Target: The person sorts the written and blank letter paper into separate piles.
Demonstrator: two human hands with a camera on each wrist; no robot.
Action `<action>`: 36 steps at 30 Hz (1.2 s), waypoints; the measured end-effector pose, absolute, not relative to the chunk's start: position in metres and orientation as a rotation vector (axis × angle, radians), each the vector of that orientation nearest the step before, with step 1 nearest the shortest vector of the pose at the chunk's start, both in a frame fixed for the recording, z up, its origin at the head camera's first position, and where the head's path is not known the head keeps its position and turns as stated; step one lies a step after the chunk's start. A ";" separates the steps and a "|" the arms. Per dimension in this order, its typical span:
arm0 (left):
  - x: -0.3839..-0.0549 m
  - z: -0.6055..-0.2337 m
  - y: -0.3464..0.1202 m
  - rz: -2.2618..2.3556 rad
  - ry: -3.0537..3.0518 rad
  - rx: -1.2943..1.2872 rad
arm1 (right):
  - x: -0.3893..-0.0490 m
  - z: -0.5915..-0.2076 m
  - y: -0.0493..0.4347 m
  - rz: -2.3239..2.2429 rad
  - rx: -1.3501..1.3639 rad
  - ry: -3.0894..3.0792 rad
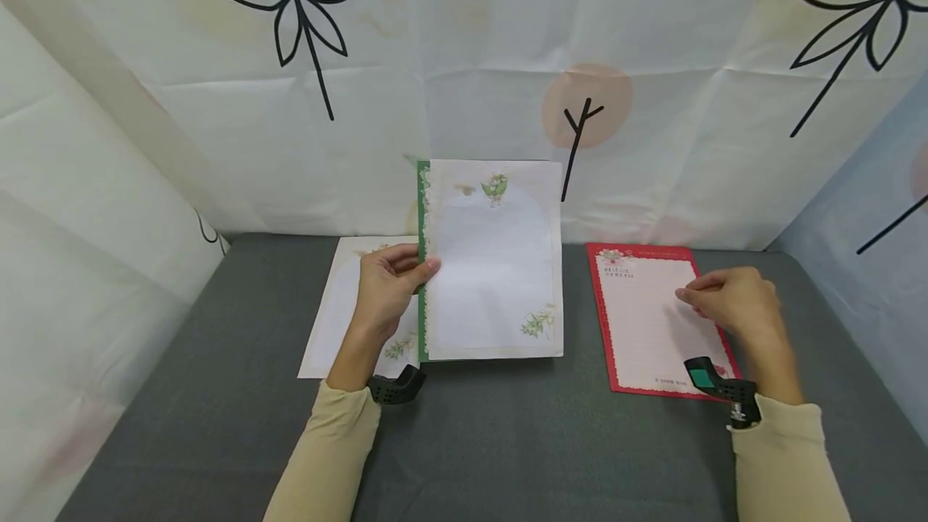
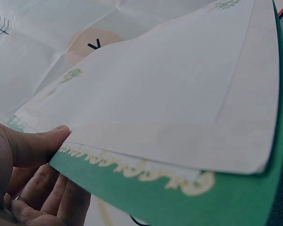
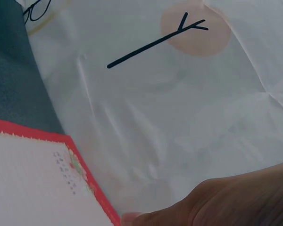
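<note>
My left hand (image 1: 387,284) grips the left edge of a green-bordered sheet of letter paper (image 1: 423,337) together with a white sheet with leaf prints (image 1: 493,264) that lies over it. In the left wrist view the thumb (image 2: 54,141) presses on the front, and the fingers are behind. The papers are held up, facing the head camera. My right hand (image 1: 739,304) hovers over a red-bordered sheet of letter paper (image 1: 645,329), fingers loosely bent, with nothing visible in them. Only part of that hand shows in the right wrist view, low at the right.
Another white leaf-print sheet (image 1: 329,329) lies on the dark grey table (image 1: 507,441), partly behind my left hand and the raised papers. A pale curtain (image 1: 478,103) with flower and tree drawings hangs along the table's back, and further cloth hangs at both sides.
</note>
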State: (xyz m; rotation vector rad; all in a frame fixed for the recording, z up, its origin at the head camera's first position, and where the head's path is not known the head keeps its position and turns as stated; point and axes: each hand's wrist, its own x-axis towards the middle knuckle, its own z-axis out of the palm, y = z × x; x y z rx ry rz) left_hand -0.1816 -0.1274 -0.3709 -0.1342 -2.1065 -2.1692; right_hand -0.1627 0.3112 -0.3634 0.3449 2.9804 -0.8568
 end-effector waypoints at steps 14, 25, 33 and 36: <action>-0.180 -0.371 -0.121 -2.211 -2.109 -0.135 | -0.165 -0.360 0.264 -1.040 0.015 2.989; -0.180 -0.372 -0.120 -2.235 -2.100 -0.142 | -0.165 -0.361 0.226 -1.526 -0.134 2.735; -0.179 -0.370 -0.118 -2.264 -2.090 -0.143 | -0.164 -0.368 0.206 -1.720 -0.218 2.507; -0.179 -0.370 -0.118 -2.272 -2.085 -0.152 | -0.164 -0.371 0.200 -1.745 -0.220 2.464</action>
